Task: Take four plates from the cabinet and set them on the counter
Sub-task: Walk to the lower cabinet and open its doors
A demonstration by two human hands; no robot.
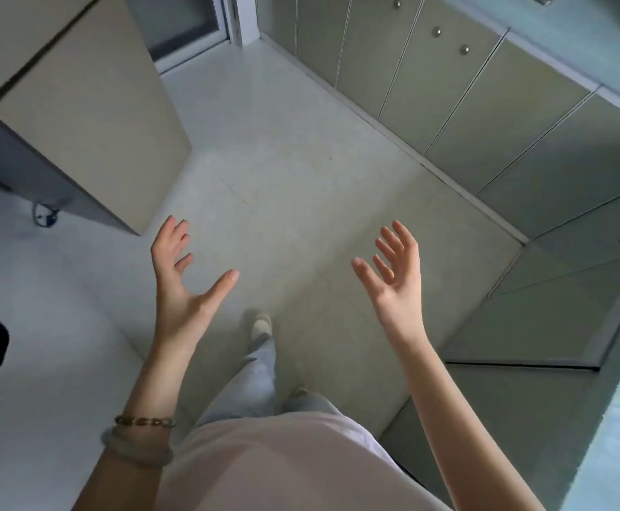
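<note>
Nearest to you, two bracelets (pixel 144 421) sit on your left wrist. They can knock a plate rim, so keep this wrist a little away when you lift.

Your left hand (pixel 179 289) is raised, with the fingers loosely apart and the thumb spread wide. It holds nothing. Your right hand (pixel 393 285) is the same: the fingers are fanned and a little bent, the palm is turned inward, and it is empty. Between the two sets of fingertips there is only bare floor (pixel 282 160).

The plates are not in view, and I judge that none is taken yet. The step in hand is to reach the cabinet. The doors (pixel 485 105) run beyond and to the outer side of your right fingers, all closed as far as I can see, each with a small round knob (pixel 436 31). I cannot tell which door hides the plates.

Turn toward your right fingers, pinch one knob with the right hand and keep the left hand free to go under the stack. When you lift, put the fingers below and the thumb on the rim. Four plates together are probably heavy and slippery, so use both hands.

The counter (pixel 559 38) seems to be the pale top past the doors, the farthest thing from your fingertips. Set the plates flat there, well in from the edge.
</note>
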